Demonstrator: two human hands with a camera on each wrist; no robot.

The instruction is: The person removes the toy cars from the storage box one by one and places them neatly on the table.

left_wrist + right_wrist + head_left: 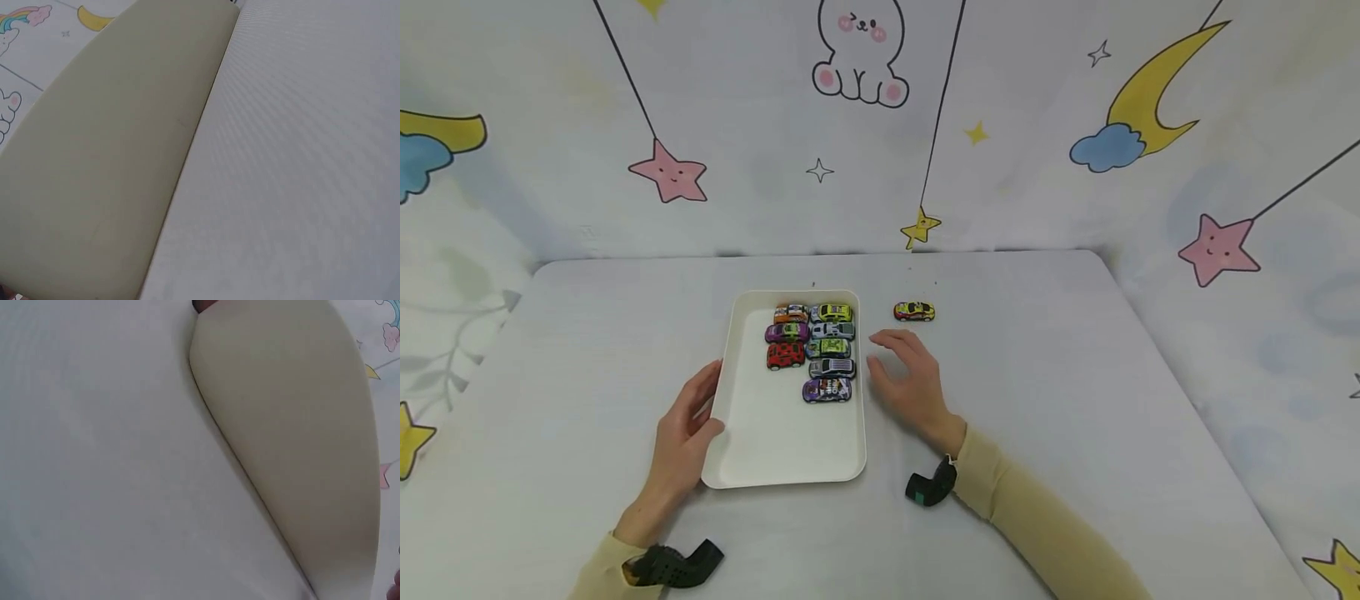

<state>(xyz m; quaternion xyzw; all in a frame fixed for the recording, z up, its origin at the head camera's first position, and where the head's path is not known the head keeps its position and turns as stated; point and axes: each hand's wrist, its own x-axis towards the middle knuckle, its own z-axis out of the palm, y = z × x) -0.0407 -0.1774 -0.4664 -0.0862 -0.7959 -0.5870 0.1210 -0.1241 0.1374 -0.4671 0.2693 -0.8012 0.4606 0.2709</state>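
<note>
On a white table (1037, 375) lies a shallow, white rectangular tray (760, 446) with rounded corners. It looks light and stiff, probably smooth plastic that could slide; its raised rim is the natural hold. The left hand (681, 433) grips the tray's left side, thumb at the rim. The right hand (913, 379) is just beyond the right rim, thumb and fingers apart, holding nothing.

Smallest are the toy cars, likely light, hard and prone to roll; a fingertip pinch across the long sides should suit them. Eight are in the tray's upper right, in two columns. Left, going down: orange-and-white (791, 313), purple-and-green (787, 332), red with black spots (786, 356). Right: yellow-green (831, 312), pale grey (832, 331), green (828, 348), silver-grey (832, 367), purple-and-white (827, 390). A ninth, a yellow-and-red car (914, 312), sits on the table outside the tray, past the right hand's fingers.
</note>
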